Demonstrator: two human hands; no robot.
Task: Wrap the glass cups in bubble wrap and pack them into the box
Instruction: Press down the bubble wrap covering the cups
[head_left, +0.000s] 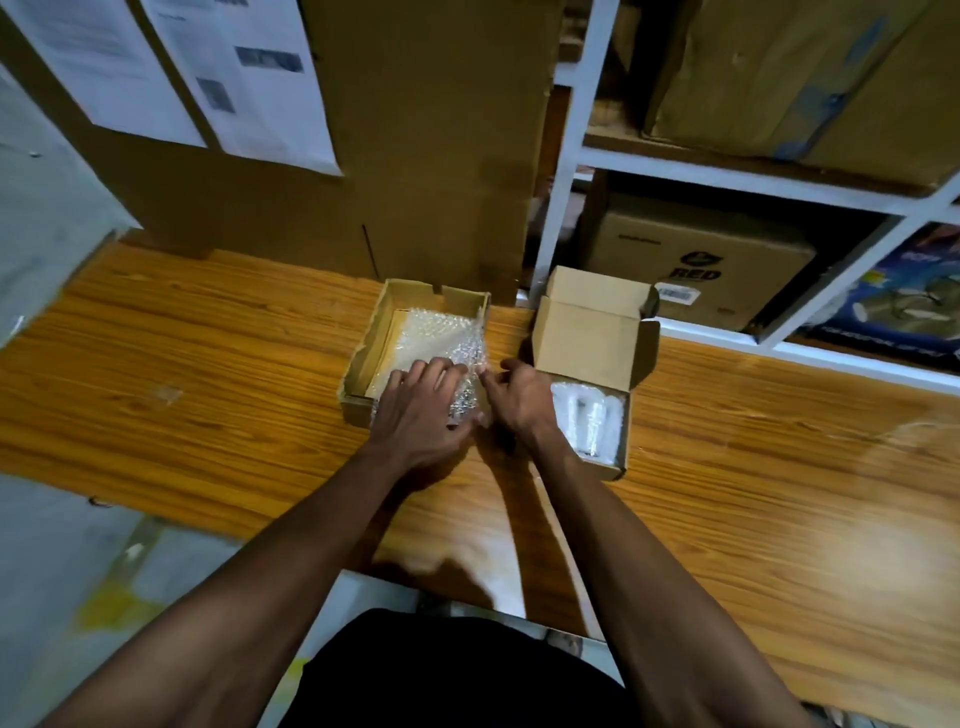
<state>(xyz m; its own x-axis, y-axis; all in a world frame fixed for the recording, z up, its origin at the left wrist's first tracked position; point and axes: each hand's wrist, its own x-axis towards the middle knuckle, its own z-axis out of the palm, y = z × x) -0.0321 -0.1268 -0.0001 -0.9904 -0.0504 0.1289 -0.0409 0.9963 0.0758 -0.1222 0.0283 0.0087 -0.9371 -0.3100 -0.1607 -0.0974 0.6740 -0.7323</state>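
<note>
A shallow cardboard tray (370, 332) on the wooden table holds sheets of bubble wrap (441, 338). My left hand (421, 410) lies over the tray's near right corner, fingers curled on a raised, crumpled piece of bubble wrap (467, 364). My right hand (519, 400) pinches the same piece at its right edge. To the right stands a small cardboard box (587, 332) with its lid up. Inside it lie wrapped glass cups (589, 415), white and blurred. Whether a cup is inside the held wrap cannot be seen.
The wooden table (208, 374) runs left and right of the boxes. Tall cardboard sheets (426, 145) lean behind the tray. A white shelf rack (571, 156) with large cartons stands at the back right. Papers hang on the wall at top left.
</note>
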